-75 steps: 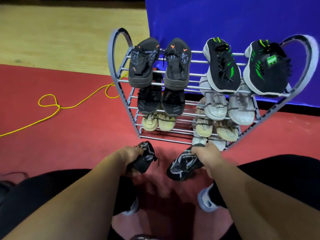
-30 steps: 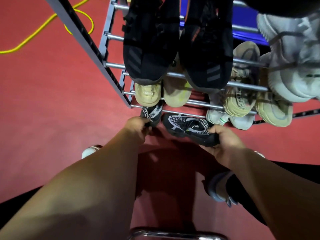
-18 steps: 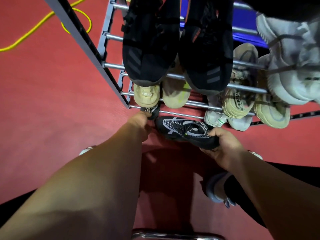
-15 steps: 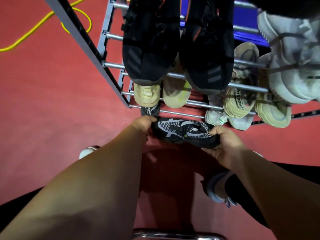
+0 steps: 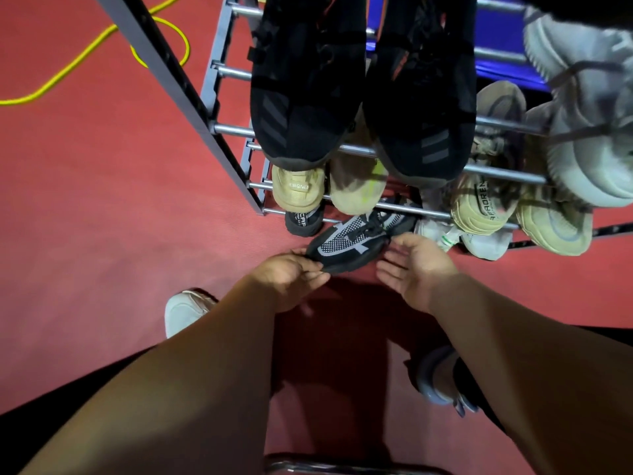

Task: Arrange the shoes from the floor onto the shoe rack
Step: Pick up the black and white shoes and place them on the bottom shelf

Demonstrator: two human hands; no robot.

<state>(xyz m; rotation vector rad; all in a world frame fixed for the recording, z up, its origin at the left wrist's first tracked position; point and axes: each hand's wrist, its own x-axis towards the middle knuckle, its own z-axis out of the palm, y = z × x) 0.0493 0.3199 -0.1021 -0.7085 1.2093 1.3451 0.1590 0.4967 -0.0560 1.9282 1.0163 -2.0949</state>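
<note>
A black-and-white knit shoe (image 5: 356, 238) lies slanted at the foot of the grey shoe rack (image 5: 224, 128), one end under the lowest bar. My left hand (image 5: 291, 274) pinches its near end. My right hand (image 5: 416, 265) hovers beside the shoe with relaxed fingers and holds nothing. The matching black shoe (image 5: 304, 219) sits tucked under the lowest bar at the left, only its end showing. Higher tiers carry a black pair (image 5: 308, 90), beige shoes (image 5: 298, 188) and pale grey shoes (image 5: 589, 132).
Red floor (image 5: 102, 217) surrounds the rack. A yellow cable (image 5: 85, 53) loops at the upper left. A blue backdrop (image 5: 496, 29) stands behind the rack. My own feet (image 5: 185, 310) flank my arms, and a metal bar (image 5: 342, 469) sits at the bottom edge.
My left hand left the first black shoe under the lowest bar and took the second shoe's near end. My right hand let go of that shoe, which swung toward the rack.
</note>
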